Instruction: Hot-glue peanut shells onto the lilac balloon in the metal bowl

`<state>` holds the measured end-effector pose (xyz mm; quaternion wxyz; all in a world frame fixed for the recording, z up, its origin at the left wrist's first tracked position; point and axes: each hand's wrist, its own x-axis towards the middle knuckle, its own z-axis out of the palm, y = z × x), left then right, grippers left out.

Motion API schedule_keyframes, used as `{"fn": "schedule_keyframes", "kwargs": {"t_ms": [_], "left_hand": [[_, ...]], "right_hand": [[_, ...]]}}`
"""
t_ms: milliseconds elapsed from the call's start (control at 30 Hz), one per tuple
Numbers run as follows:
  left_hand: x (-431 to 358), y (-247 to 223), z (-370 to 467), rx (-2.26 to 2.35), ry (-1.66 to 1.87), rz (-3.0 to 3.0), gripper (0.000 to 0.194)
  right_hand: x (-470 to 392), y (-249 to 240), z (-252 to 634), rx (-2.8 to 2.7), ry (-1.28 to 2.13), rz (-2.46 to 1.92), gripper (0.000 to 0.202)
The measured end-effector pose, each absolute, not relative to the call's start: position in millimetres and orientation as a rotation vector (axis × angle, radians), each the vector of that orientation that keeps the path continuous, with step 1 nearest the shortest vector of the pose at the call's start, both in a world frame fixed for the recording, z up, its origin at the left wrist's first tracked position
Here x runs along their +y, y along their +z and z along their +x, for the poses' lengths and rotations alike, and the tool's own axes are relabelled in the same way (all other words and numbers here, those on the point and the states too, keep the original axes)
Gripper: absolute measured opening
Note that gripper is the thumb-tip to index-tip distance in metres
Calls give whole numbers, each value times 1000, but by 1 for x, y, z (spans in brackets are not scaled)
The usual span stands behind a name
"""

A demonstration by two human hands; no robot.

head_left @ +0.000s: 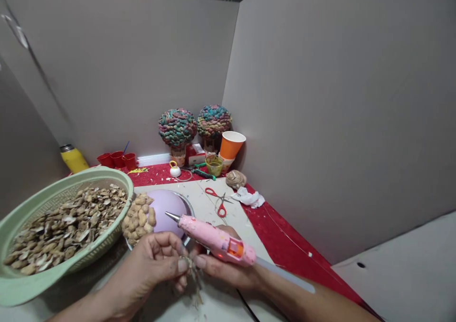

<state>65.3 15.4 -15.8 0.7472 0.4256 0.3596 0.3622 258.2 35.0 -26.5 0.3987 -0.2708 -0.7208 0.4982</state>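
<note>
My right hand [231, 270] is closed around a pink hot glue gun [210, 236], its metal nozzle pointing left and a clear glue stick [285, 275] jutting from its back. The thumb and fingers of my left hand [149, 260] pinch a tangle of thin, stringy strands [191, 269], with my right thumb close against it. What the strands are made of is too blurred to tell. Just beyond both hands, a lilac balloon [166, 208] sits in a metal bowl [189, 207]. Peanut shells [138, 217] cover the balloon's left side.
At left stands a green colander [128, 182] of peanut shells [71, 222]. Red-handled scissors [221, 201], twine [235, 179] and a white tissue [249, 197] lie beyond the balloon. Along the back wall are two colourful shell-covered trees [177, 127], an orange cup [232, 145] and a yellow bottle [73, 159].
</note>
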Motion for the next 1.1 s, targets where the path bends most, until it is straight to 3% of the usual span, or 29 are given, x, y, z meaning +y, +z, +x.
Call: {"fn": "schedule_keyframes", "kwargs": {"t_ms": [100,500,633,867,1100], "left_hand": [[15,-15,67,804,783,950,32],[12,-15,68,835,760,1009,33],[10,-13,71,904,764,1067,35],[7,-27,74,989,922,1113,24],[6,-32,76,1028,1004,1211,21]], "right_hand": [[35,-25,257,-1831,1232,-578,13],[37,-35,262,-1992,1045,-539,21],[38,-39,261,-2046,915,-481,14],[48,-63,258,-1981,621,-359,40],[47,-63,259,-1973,555,-282,37]]}}
